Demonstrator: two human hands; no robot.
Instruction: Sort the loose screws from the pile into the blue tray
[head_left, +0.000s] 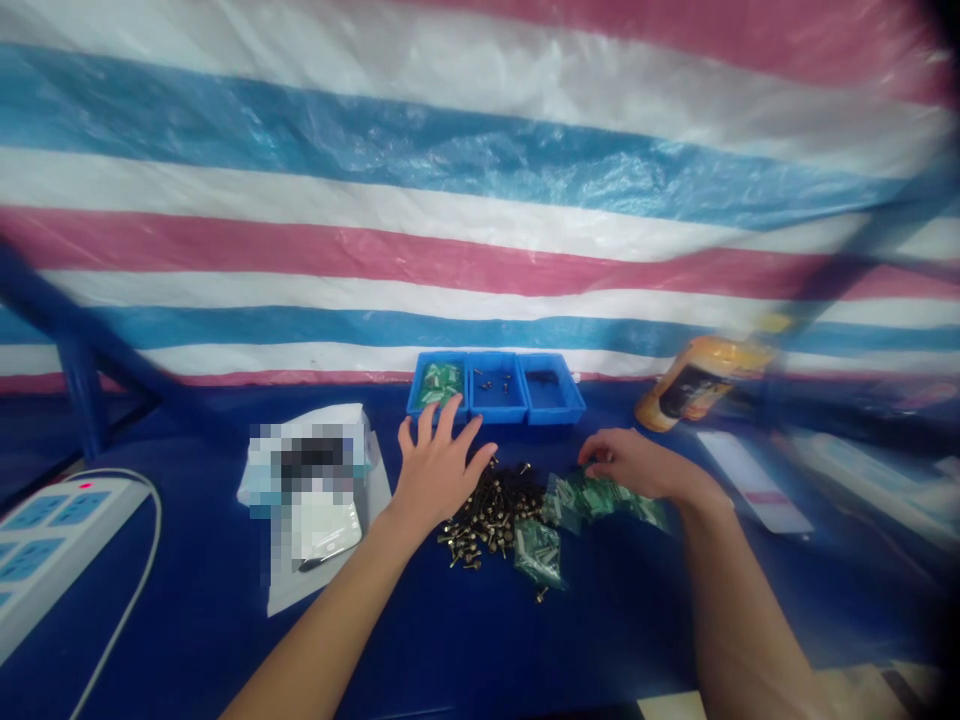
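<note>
My left hand (pixel 439 462) hovers with fingers spread over the left edge of a pile of small dark and brass screws (pixel 491 515) on the blue table (pixel 465 640). My right hand (pixel 630 462) rests on small clear bags of green parts (pixel 592 497) beside the pile, fingers curled at a bag's edge. Another such bag (pixel 538 552) lies in front of the pile. Behind the pile stand three blue bins: the left bin (pixel 437 385) holds green bags, the middle bin (pixel 497 386) a few screws, the right bin (pixel 551 388) dark bits.
White paper and bags (pixel 315 490) lie left of my left hand. A white power strip (pixel 45 540) with its cable sits at the far left. An orange jar (pixel 697 385) stands at the back right, near a card (pixel 750 480). A striped tarp (pixel 480 180) hangs behind.
</note>
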